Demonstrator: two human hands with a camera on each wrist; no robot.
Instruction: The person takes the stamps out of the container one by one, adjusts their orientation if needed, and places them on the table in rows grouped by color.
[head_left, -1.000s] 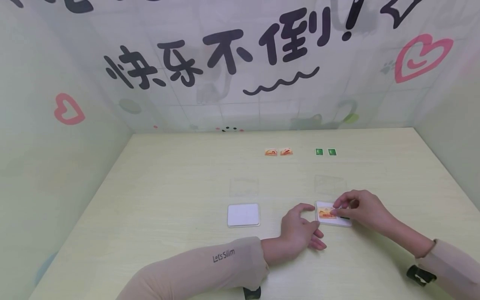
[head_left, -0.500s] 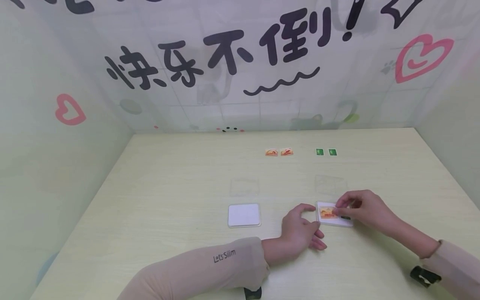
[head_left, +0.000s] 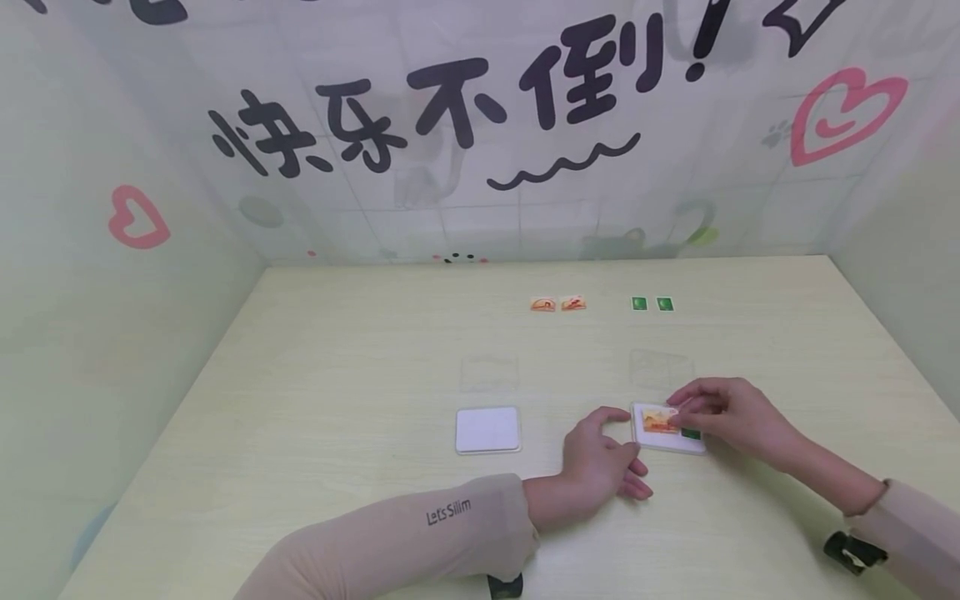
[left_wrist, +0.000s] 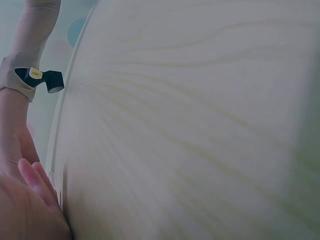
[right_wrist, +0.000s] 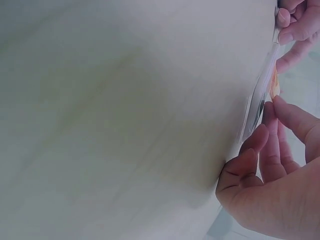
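In the head view, a small orange picture stamp [head_left: 659, 421] is pinched by my right hand [head_left: 738, 417] over a white card [head_left: 652, 443] in a shallow clear case. The stamp's right end is behind the fingertips. A green stamp [head_left: 691, 434] shows on the card's right part, partly under those fingers. My left hand [head_left: 596, 462] holds the left end of the case, index finger at the far corner and thumb at the near one. In the right wrist view, the orange stamp [right_wrist: 274, 82] stands tilted above the card, its edge between my right fingertips.
A second white card [head_left: 487, 430] in a clear case lies to the left. Two clear plastic covers [head_left: 489, 373] lie behind the cases, one behind each. Farther back are two orange stamps [head_left: 543, 305] and two green stamps [head_left: 639, 304]. Walls close off the table's back and sides.
My right hand has shifted the orange stamp slightly to the right over the card. More of the green stamp shows now. The left hand has stayed in place.
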